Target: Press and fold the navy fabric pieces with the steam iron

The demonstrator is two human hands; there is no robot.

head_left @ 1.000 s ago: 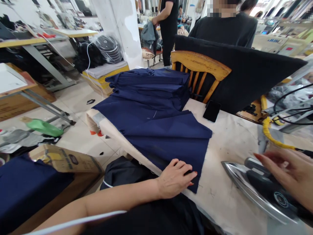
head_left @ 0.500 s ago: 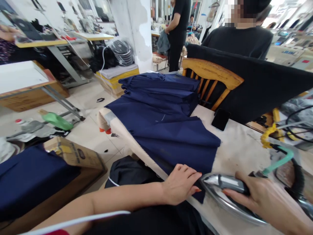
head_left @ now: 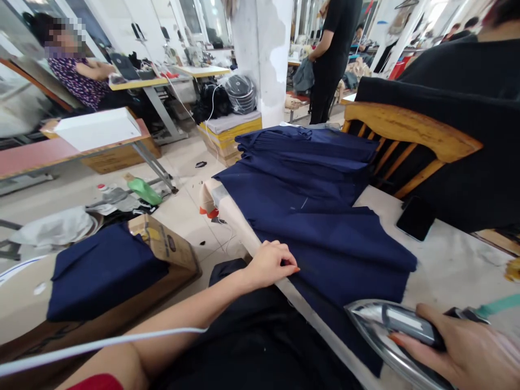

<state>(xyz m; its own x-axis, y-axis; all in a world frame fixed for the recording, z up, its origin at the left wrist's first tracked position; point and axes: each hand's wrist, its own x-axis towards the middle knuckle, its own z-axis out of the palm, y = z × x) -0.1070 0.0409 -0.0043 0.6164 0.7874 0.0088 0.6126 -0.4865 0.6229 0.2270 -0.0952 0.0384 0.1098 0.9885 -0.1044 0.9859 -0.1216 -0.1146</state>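
Note:
Navy fabric lies spread over the pale board, with gathered folds at its far end. My left hand rests at the fabric's near left edge, fingers curled; whether cloth is pinched under them is hidden. My right hand is wrapped round the handle of a silver iron. The iron's tip lies on the lower right part of the fabric, and its rear runs toward the bottom right.
A black phone lies on the board beside a wooden chair. Left stands a cardboard box with navy cloth. Several people are around; a white box sits on a table.
The view has turned left, bringing a seated person into sight. My left hand has moved away from the iron, up along the fabric's near edge. My right hand still holds the iron.

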